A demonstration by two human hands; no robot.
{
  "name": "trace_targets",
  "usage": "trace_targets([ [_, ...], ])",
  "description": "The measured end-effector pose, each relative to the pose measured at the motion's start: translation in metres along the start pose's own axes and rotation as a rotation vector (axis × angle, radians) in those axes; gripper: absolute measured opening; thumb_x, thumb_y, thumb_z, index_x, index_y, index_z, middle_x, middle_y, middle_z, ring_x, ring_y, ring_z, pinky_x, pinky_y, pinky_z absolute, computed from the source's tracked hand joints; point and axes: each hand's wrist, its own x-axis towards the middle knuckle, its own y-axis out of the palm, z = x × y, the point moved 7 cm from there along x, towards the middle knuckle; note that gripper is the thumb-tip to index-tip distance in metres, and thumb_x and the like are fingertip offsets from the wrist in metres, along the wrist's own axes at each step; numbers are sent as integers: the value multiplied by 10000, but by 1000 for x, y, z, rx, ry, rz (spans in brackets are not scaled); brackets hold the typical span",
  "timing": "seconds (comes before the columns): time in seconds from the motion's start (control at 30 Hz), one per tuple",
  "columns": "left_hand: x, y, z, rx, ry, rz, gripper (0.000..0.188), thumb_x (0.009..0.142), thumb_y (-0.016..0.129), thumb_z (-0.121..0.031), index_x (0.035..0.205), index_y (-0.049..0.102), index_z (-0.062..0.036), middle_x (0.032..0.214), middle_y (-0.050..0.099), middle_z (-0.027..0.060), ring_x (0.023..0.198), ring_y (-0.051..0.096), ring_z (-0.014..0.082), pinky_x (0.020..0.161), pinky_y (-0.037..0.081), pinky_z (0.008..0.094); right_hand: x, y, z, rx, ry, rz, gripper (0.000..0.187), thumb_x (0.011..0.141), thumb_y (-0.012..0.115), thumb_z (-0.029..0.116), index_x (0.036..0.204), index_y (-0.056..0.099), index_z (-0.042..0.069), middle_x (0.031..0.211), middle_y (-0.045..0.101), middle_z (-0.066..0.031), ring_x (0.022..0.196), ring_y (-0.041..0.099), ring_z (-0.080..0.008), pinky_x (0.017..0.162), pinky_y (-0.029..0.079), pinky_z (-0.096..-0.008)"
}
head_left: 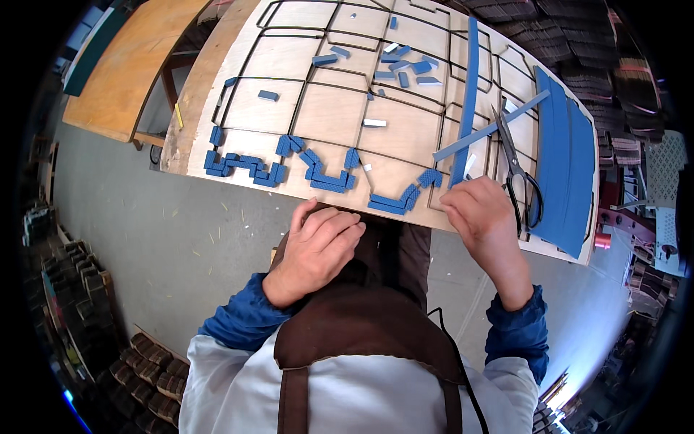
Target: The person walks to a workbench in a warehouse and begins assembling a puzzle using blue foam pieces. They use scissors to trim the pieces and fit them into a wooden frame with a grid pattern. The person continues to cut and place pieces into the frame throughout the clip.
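My left hand (318, 242) rests at the near edge of a pale plywood die board (405, 155), its fingers loosely bent and slightly apart, with nothing seen in it. My right hand (477, 210) is closed over the board's near edge, by the lower end of a long blue foam strip (468, 94); whatever its fingers may hold is hidden. Short blue foam pieces (329, 181) line parts of the dark blades along the near side. Black-handled scissors (515, 170) lie open just right of my right hand. A second blue strip (491, 126) lies slantwise across the long one.
Loose foam bits (405, 69) are scattered at the board's far middle. Wide blue foam sheets (560, 173) cover its right end. An orange-brown table (130, 65) stands at the left. Stacked dark boards (564, 43) rise behind, and more stacks (79, 296) stand at lower left.
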Motion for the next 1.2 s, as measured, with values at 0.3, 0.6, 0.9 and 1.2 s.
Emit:
trace_targets([
  [0.3,15,8,-8,3,37,30,481,694,793,-32,1158,693,-113,1173,645,19,1049,597,234,1094,357,507,-7,28,20,-49,-94,-66,181,733,691,81,913,677,68,907,607,-33,870,588,-239,783,471,-371],
  [0.6,19,14,-8,5,67,13,440,699,803,-41,1124,710,-107,1160,648,14,1033,611,222,1080,380,503,4,39,27,15,-70,8,177,743,661,73,918,664,47,883,564,-54,870,562,-241,768,455,-366],
  [0.9,37,-9,2,-9,54,-10,334,741,766,-16,1063,708,-86,1096,681,45,1018,633,245,1100,363,506,8,28,16,114,-12,-49,150,750,675,73,899,656,78,863,564,-37,840,558,-247,758,459,-385],
  [1.2,56,-65,48,49,-148,-150,217,853,713,-21,1058,689,-91,1071,672,58,1027,631,268,1080,360,503,67,58,40,-103,-92,82,69,775,653,83,841,655,64,849,602,-63,852,650,-214,652,545,-341],
])
